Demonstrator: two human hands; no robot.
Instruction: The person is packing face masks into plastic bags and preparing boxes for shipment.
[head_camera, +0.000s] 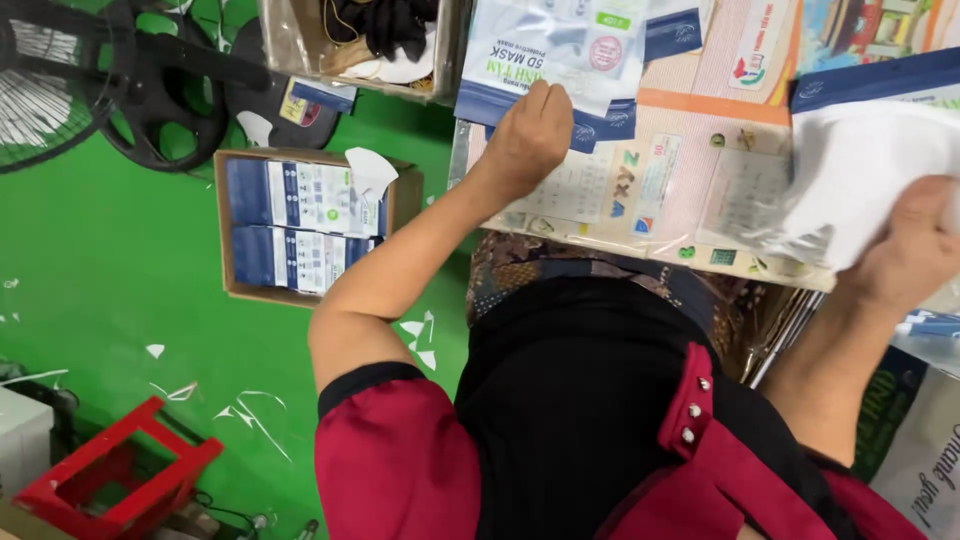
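Mask packets, flat blue-and-white pouches, are the work in hand. Nearest the camera: the person's dark apron and red sleeves, seated at the edge of the surface (700, 215), which is covered with printed paper sheets. Right hand (915, 250) grasps a white mask (860, 170) with clear film bunched beneath it, near the surface's right edge. Left hand (530, 135) is clenched down, fingers curled, on a stack of mask packets (560, 55) at the far left corner of the surface. Below left, on the green floor (120, 280), an open cardboard box (305, 225) holds packets filed in two rows. Red stool (110, 475) near bottom left; black fan (90, 70) and a clear tray (360, 45) farther out.

Risk, as judged: the stack overhangs the corner, so a nudge from the left hand could tip packets to the floor. Loose film under the right hand could snag or crease the mask.
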